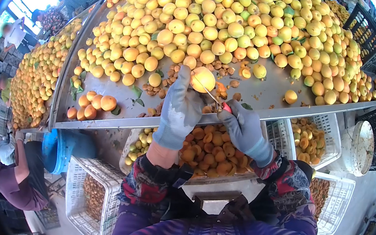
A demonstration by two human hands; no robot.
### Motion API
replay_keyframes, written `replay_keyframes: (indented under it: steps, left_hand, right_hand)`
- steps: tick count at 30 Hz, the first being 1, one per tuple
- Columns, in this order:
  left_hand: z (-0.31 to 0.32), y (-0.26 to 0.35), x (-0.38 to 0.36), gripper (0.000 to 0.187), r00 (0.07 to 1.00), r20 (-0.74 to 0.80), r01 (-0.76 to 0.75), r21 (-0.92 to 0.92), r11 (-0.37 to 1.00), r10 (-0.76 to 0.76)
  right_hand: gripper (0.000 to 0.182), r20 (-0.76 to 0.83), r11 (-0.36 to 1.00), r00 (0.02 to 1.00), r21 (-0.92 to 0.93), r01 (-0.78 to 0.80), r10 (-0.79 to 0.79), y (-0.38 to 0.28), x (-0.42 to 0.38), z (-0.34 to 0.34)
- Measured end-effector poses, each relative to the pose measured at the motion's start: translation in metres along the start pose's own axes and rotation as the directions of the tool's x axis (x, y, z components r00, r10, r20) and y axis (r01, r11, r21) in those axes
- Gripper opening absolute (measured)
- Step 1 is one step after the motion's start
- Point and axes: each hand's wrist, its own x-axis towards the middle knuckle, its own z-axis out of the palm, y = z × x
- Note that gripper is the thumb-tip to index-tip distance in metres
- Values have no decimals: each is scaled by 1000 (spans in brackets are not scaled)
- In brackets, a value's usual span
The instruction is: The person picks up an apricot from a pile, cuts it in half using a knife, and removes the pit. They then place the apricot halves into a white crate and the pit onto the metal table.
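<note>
My left hand (178, 109), in a grey work glove, holds a yellow apricot (204, 78) above the front edge of the metal table (266, 77). In my gloved right hand (246, 131) is a small knife (226, 107) with a red handle, its thin blade reaching up to the apricot's lower side. Behind both hands lies a big heap of whole apricots (195, 14). Loose pits (221, 69) and bits of flesh are scattered by the held fruit. Directly under my hands, a crate holds halved apricots (214, 150).
A few orange apricots (95, 105) sit at the table's left front. Below stand a blue bucket (56, 151), a white crate of pits (113, 178), a crate of apricot halves (329, 136) and a white bucket (360, 149). A person (21, 175) sits at lower left.
</note>
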Motion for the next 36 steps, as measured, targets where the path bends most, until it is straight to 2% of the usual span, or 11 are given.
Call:
replay_keyframes:
  steps: [2, 5, 15, 17, 21, 23, 27, 30, 33, 35, 36]
  left_hand:
    - [3, -5, 6, 44, 979, -10, -205, 23, 978, 205]
    - [0, -5, 8, 46, 957, -53, -279, 109, 954, 286]
    - [1, -2, -1, 39, 981, 43, -196, 149, 969, 192]
    - [-6, -2, 2, 33, 984, 145, -106, 16, 994, 102]
    - [13, -3, 0, 31, 998, -47, -29, -18, 999, 29]
    - [25, -12, 2, 34, 953, -138, -241, 200, 950, 271]
    - [15, -11, 0, 41, 950, -75, -286, 194, 938, 305]
    - [6, -5, -4, 40, 986, 21, -164, 236, 958, 164]
    - [5, 0, 0, 44, 988, 155, -21, 14, 1000, 19]
    - [20, -4, 2, 50, 968, -226, -90, 86, 992, 108]
    - [19, -2, 3, 50, 968, -226, -95, 85, 992, 112]
  right_hand:
    - [25, 1, 1000, 1000, -8, 6, -6, 1, -1, 1]
    - [25, 16, 1000, 1000, 7, -15, 15, 1, 0, 1]
    - [24, 19, 999, 999, 39, -31, 31, 2, -1, -3]
    - [24, 101, 999, 994, -6, -41, 42, -3, 0, -8]
    - [25, 91, 1000, 996, -25, -8, 11, 1, -1, -7]
    - [24, -1, 986, 996, 140, -89, 90, -2, 0, -4]
    - [23, 42, 986, 995, 137, -91, 86, -1, 0, -4]
    - [23, 43, 994, 998, 100, -51, 47, 5, 0, -2]
    - [23, 16, 997, 998, 33, 64, -64, 5, -1, -2]
    - [23, 77, 991, 997, 128, -24, 14, 0, -1, -7]
    - [23, 79, 992, 997, 127, -21, 11, -1, -2, -10]
